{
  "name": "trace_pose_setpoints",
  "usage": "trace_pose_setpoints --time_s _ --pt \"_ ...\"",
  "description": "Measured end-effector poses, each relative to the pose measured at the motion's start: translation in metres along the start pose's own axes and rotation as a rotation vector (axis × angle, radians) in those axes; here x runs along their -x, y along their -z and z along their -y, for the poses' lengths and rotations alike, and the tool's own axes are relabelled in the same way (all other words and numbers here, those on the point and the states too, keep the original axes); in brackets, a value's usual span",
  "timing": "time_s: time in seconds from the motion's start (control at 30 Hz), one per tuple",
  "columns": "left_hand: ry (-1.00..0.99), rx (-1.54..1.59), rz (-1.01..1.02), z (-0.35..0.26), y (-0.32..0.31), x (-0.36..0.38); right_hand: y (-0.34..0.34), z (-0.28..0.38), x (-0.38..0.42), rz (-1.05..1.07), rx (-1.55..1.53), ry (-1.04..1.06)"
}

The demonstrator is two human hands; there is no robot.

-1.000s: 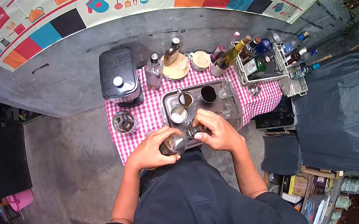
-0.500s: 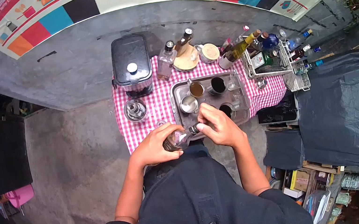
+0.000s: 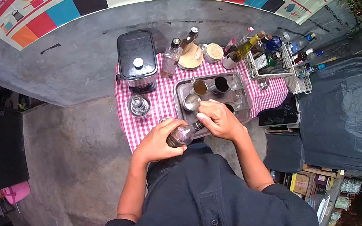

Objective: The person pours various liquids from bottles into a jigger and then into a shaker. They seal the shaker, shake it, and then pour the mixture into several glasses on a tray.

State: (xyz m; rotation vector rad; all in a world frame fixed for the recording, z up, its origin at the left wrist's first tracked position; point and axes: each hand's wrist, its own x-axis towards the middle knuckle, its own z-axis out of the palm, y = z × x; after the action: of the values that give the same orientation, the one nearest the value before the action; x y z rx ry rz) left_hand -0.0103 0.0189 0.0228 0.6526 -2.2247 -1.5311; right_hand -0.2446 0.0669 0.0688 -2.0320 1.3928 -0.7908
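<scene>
My left hand (image 3: 156, 143) is wrapped round the body of a clear glass bottle (image 3: 182, 136), which lies tilted with its neck to the right. At the dark top of the neck, the fingers of my right hand (image 3: 221, 120) are closed; they hide most of the cap. Just beyond my hands is a grey tray (image 3: 176, 98). It carries a metal cup (image 3: 191, 102), a mug of brown liquid (image 3: 200, 88) and a glass of dark liquid (image 3: 221, 85). Another dark drink is partly covered by my right hand.
A black-lidded container (image 3: 136, 55) and a glass jar (image 3: 139, 105) stand at the left of the checked tablecloth (image 3: 126, 122). Behind the tray are two tall bottles. A yellow-necked bottle (image 3: 243, 51) leans by a wire basket (image 3: 275, 72) of bottles at right.
The camera view has shifted slightly. Both hands keep their grip on the bottle, and the right fist is turned a little at the neck.
</scene>
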Motion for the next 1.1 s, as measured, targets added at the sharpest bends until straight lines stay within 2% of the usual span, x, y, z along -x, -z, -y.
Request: trace_pose_setpoints --time_s 0.1,0.27,0.5,0.57,0.67,0.8,0.87,0.97,1.07,1.1 --pt "-0.022 -0.016 -0.005 -0.002 -0.002 -0.006 0.005 -0.006 0.002 0.003 0.01 0.082" --pt "0.013 -0.049 0.02 -0.014 -0.009 -0.018 0.014 -0.021 0.014 0.026 0.005 0.034" --pt "0.036 -0.1 0.02 -0.03 -0.033 -0.051 0.044 -0.037 0.033 -0.047 0.005 0.006" --pt "0.021 -0.105 0.027 -0.035 -0.04 -0.062 0.055 -0.043 0.037 -0.106 -0.042 0.063" --pt "0.038 -0.1 0.028 -0.043 -0.052 -0.079 0.063 -0.055 0.048 -0.19 -0.126 0.037" --pt "0.031 -0.055 0.069 -0.047 -0.069 -0.1 0.071 -0.08 0.063 -0.29 0.001 0.097" --pt "0.068 -0.065 0.13 -0.053 -0.075 -0.111 0.078 -0.088 0.07 -0.316 -0.02 0.14" --pt "0.114 0.214 0.331 -0.053 -0.081 -0.125 0.085 -0.097 0.075 -0.385 -0.13 0.236" --pt "0.068 0.156 0.309 -0.063 -0.089 -0.143 0.101 -0.102 0.073 -0.385 -0.139 0.22" --pt "0.037 0.04 0.227 -0.065 -0.093 -0.148 0.106 -0.11 0.071 -0.42 -0.123 0.227"
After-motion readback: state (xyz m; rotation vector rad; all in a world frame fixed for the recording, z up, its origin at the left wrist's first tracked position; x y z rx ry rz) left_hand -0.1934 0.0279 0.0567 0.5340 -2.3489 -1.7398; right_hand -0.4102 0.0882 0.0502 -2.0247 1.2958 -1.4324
